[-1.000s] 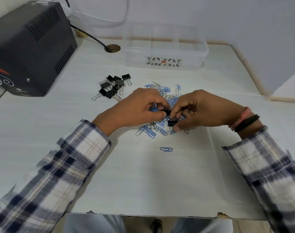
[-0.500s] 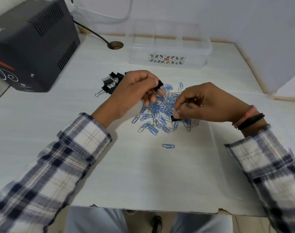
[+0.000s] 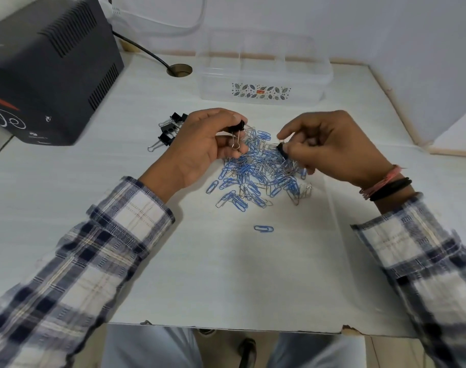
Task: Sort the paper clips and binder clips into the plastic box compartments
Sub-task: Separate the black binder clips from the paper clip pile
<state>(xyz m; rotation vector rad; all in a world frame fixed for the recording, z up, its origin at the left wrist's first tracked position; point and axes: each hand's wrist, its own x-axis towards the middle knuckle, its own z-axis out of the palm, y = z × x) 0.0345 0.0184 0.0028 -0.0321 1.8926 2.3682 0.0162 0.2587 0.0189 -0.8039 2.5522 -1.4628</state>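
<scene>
While each hand pinches a black binder clip, left hand (image 3: 200,144), right hand (image 3: 330,144), blue paper clips (image 3: 255,173) heaped.

Both arms wear long sleeves in a plaid of white, navy and grey-blue with thin tan lines, the cuffs ending at the wrists. The left sleeve (image 3: 75,264) and right sleeve (image 3: 423,261) match. The right wrist carries pink thread bands (image 3: 383,179) beside black bands (image 3: 391,188). Pale blue-grey trousers (image 3: 152,346) show below the near tabletop edge.

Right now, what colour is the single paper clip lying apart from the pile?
Blue. The lone paper clip shows clearly in the head view, nearer the person than the pile.
</scene>
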